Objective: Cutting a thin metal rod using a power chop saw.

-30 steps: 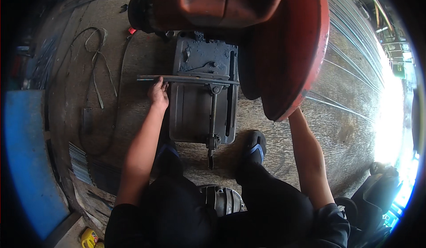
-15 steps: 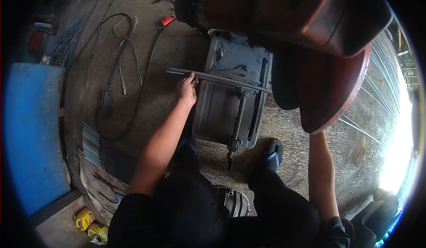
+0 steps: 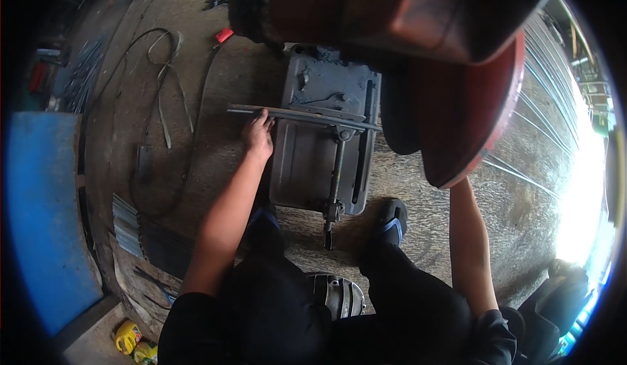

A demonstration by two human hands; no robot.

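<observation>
The left hand (image 3: pixel 259 135), centre-left, grips a metal bar (image 3: pixel 297 115) — best kept level. The red blade guard (image 3: pixel 473 107) hides the right hand — grip unclear.

Up on the head, the left of two side-by-side fisheye cameras stares steeply down, from just above, over the wearer's black-trousered legs (image 3: pixel 281 306) to the floor (image 3: pixel 431 247). The red machine (image 3: pixel 450 19) looms close, crowding the top; straight edges bow toward a dark round rim.

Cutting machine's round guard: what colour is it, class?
The guard is dull red, best seen in the head view.
</observation>
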